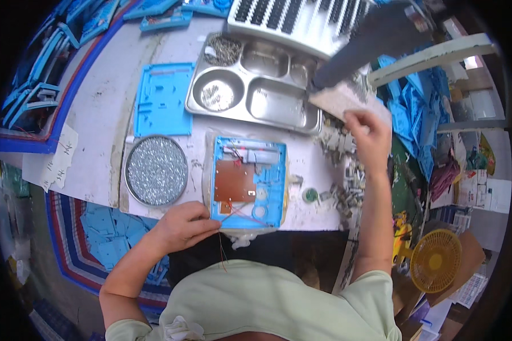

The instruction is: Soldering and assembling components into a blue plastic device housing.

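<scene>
Tabletop (308, 162) with steel tray (246, 78) and, nearer the front edge, blue casing (273, 190)
At the casing's near-left corner the left hand (185, 227) is placed, fingertips drawn together; the right hand (371, 136) is raised, curled; whether anything is pinched by either cannot be told.

Right hand (370, 139): whether fingertips pinch anything, can't tell. White tray (301, 43): cut off by top edge; blurred dark bar (372, 40) overlaps right side. Grey bits (156, 170): too small to identify.
</scene>
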`<state>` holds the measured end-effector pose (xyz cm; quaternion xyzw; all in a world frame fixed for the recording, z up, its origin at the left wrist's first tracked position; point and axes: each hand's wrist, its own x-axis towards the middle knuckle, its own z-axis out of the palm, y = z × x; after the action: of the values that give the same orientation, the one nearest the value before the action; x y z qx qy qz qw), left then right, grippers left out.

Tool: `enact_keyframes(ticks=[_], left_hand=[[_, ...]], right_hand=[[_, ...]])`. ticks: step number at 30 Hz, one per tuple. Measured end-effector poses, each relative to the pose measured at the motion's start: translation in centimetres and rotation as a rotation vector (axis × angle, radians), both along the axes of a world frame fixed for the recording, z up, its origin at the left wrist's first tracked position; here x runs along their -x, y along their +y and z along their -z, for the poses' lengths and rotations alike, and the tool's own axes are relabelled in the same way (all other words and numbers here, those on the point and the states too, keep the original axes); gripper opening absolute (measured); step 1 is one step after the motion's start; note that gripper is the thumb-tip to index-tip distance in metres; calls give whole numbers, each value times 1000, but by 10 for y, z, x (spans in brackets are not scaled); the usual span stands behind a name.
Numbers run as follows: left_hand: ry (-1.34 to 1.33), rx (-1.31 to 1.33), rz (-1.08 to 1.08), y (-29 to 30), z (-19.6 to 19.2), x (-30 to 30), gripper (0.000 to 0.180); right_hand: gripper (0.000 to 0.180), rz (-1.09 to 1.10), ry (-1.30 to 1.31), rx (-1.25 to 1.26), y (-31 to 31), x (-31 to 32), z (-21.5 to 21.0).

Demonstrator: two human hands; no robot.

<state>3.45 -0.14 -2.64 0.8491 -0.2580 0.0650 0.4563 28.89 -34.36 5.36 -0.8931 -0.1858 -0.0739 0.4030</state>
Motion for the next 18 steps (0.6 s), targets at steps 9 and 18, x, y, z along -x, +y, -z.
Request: enact_keyframes(ticks=[9,18], left_hand=[[120,-6,8,6,-5,-7,24],[125,36,-36,2,-6,-5,24]], right_hand=[[15,-29,-891,308,111,-232,-1],[7,-24,-1063,445,123,-273,3]])
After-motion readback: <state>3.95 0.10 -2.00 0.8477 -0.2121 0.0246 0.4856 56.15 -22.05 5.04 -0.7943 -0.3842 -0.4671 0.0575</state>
